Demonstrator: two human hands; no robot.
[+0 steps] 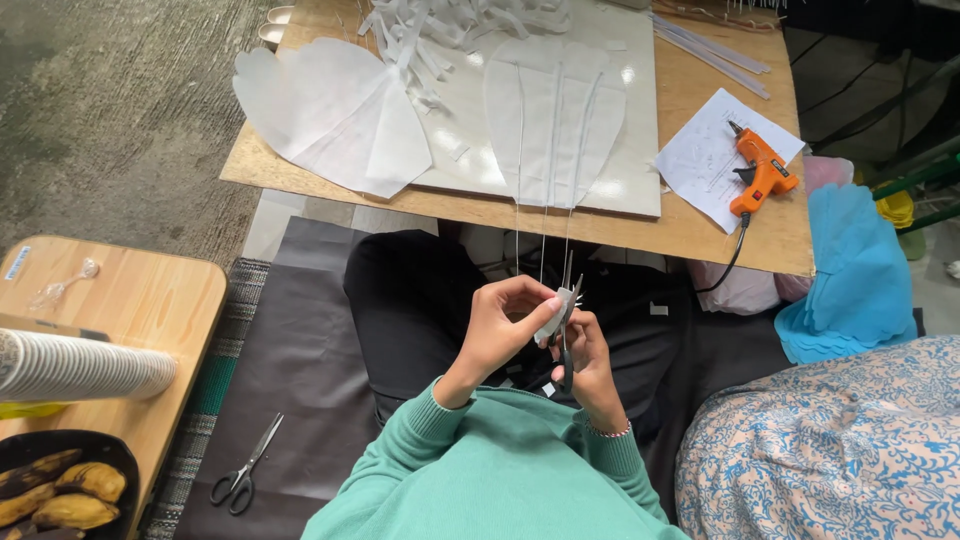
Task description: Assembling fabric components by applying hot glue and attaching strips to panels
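The left hand point(497, 330) pinches a small white paper piece point(553, 318) at its fingertips. The right hand point(588, 360) is closed around scissors point(567, 320), blades beside the paper. Farther off, white petal shapes point(552, 120) lie on the board point(640, 170).

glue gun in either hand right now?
No. The orange glue gun lies on the wooden board, while the right hand works scissors on paper.
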